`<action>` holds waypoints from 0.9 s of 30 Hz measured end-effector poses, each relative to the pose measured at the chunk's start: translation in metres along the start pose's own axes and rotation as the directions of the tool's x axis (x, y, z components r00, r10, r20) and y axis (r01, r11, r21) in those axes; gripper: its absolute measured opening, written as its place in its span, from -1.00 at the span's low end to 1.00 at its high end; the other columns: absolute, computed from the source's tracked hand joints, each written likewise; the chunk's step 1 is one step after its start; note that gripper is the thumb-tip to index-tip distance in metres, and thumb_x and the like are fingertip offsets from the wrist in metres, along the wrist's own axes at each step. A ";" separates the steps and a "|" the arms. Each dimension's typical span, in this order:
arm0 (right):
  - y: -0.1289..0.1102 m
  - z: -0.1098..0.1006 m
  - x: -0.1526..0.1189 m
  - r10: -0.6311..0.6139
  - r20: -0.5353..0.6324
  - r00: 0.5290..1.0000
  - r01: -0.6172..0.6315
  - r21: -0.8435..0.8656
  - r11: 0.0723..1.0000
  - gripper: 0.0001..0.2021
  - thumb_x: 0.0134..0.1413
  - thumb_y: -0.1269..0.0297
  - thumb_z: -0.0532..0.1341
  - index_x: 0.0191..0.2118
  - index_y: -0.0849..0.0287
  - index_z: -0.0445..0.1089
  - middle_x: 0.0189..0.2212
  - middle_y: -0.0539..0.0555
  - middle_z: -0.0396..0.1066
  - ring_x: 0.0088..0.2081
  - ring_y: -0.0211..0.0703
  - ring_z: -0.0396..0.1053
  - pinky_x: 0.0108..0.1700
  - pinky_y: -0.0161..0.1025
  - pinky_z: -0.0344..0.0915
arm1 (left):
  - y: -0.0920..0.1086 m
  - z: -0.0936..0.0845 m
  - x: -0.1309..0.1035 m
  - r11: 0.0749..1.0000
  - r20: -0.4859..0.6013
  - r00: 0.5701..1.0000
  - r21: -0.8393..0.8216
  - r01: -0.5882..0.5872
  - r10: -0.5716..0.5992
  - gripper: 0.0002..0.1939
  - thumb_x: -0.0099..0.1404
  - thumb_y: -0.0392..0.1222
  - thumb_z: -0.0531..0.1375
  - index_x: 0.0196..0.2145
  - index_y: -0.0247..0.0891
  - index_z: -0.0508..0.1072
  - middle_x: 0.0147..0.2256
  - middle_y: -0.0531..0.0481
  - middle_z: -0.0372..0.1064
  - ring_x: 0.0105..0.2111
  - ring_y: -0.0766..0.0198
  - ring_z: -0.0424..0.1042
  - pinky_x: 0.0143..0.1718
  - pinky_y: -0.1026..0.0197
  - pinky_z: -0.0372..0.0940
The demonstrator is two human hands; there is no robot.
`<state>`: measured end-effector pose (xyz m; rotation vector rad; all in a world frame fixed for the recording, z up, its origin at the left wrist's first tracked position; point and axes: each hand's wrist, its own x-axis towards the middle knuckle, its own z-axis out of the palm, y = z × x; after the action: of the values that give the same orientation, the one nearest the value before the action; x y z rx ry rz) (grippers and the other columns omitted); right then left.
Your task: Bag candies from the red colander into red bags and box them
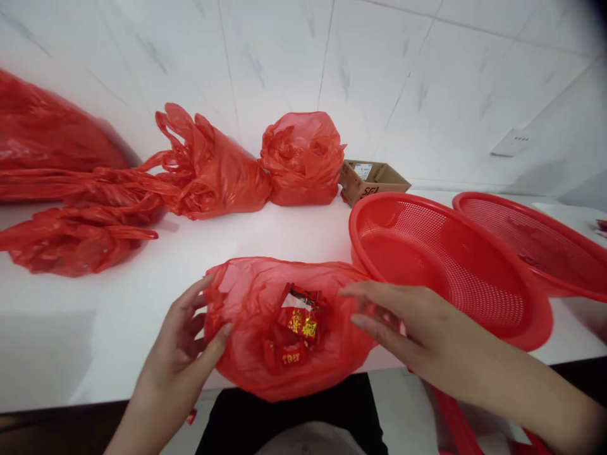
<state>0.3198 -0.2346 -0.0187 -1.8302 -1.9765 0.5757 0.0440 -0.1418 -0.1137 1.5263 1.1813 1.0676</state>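
Note:
A red plastic bag [246, 354] sits at the front edge of the white table, its mouth spread wide. Inside it lie several small red packets [296, 322] with gold print. My left hand [183, 354] grips the bag's left rim, thumb on the inner side and fingers outside. At the right rim, my right hand [408, 316] has thumb and fingers closed on the plastic; part of its grip is hidden.
Beside the bag on the right stands a red perforated basket [408, 253], with another red basket [545, 240] behind it. Along the wall are a small cardboard box [374, 183], a bunched red bag [303, 164] and a tied red bag [227, 170]. More red bags [80, 240] lie left.

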 end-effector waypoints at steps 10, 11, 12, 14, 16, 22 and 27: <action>0.044 0.036 -0.056 0.157 0.051 0.986 -0.140 -0.251 0.958 -0.58 0.20 0.06 0.14 0.15 -0.01 0.34 -0.24 0.13 0.54 -0.31 0.03 0.51 -0.29 -0.05 0.44 | 0.008 -0.005 0.005 0.983 -0.068 0.987 -0.128 0.134 -0.143 -0.50 0.06 0.00 0.39 -0.06 -0.18 0.41 -0.30 0.04 0.52 -0.27 0.20 0.51 -0.20 0.25 0.45; 0.040 0.033 -0.053 0.144 0.060 0.988 -0.130 -0.194 0.972 -0.61 0.22 0.09 0.12 0.12 0.00 0.36 -0.21 0.12 0.54 -0.29 0.00 0.51 -0.27 -0.07 0.45 | 0.009 -0.006 0.005 0.982 -0.072 0.987 -0.137 0.130 -0.141 -0.57 0.07 0.00 0.38 -0.14 -0.20 0.43 -0.34 0.05 0.52 -0.26 0.20 0.51 -0.19 0.25 0.44; 0.033 0.027 -0.050 0.131 0.053 0.990 -0.123 -0.137 0.983 -0.63 0.24 0.10 0.11 0.11 0.01 0.37 -0.18 0.11 0.53 -0.28 -0.04 0.51 -0.25 -0.09 0.46 | 0.012 -0.007 0.005 0.980 -0.082 0.987 -0.151 0.128 -0.142 -0.63 0.08 -0.01 0.38 -0.22 -0.21 0.43 -0.38 0.08 0.50 -0.27 0.21 0.51 -0.19 0.27 0.42; 0.017 0.011 -0.045 0.106 -0.025 0.994 -0.107 -0.051 0.993 -0.63 0.25 0.09 0.10 0.11 0.02 0.37 -0.14 0.10 0.53 -0.31 -0.09 0.51 -0.28 -0.13 0.47 | 0.020 -0.010 0.006 0.980 -0.132 0.984 -0.172 0.100 -0.123 -0.71 0.09 -0.03 0.37 -0.32 -0.21 0.42 -0.43 0.14 0.47 -0.32 0.30 0.48 -0.23 0.35 0.37; 0.000 -0.010 -0.041 0.052 -0.194 0.980 -0.057 -0.018 0.998 -0.63 0.22 0.05 0.13 0.10 -0.02 0.39 -0.15 0.08 0.53 -0.33 -0.10 0.51 -0.33 -0.16 0.47 | 0.035 -0.014 0.011 0.988 -0.214 0.976 -0.152 0.010 -0.042 -0.74 0.11 -0.08 0.37 -0.33 -0.23 0.42 -0.40 0.17 0.46 -0.36 0.38 0.42 -0.29 0.40 0.32; -0.031 -0.070 -0.014 -0.041 -0.633 0.773 0.026 -0.033 0.999 -0.80 0.19 0.10 0.19 -0.14 -0.06 0.52 -0.29 -0.01 0.53 -0.34 -0.12 0.47 -0.27 -0.12 0.44 | 0.117 -0.025 0.037 0.892 -0.185 0.963 -0.375 -0.254 0.196 -0.90 0.23 -0.23 0.25 -0.36 -0.29 0.40 -0.45 0.18 0.36 -0.44 0.46 0.33 -0.34 0.39 0.26; -0.047 -0.097 0.006 -0.105 -0.577 0.810 0.197 0.099 0.975 -0.85 0.18 0.23 0.20 -0.20 0.06 0.52 -0.34 0.00 0.53 -0.28 -0.15 0.49 -0.21 -0.18 0.43 | 0.171 -0.023 0.047 0.887 0.043 0.966 -0.408 -0.217 0.256 -0.79 0.30 -0.20 0.15 -0.46 -0.34 0.41 -0.51 0.21 0.37 -0.49 0.52 0.38 -0.39 0.43 0.20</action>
<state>0.3321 -0.2277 0.0879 -1.4979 -1.5922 0.0968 0.0637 -0.1158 0.0622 1.3967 0.6634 1.2918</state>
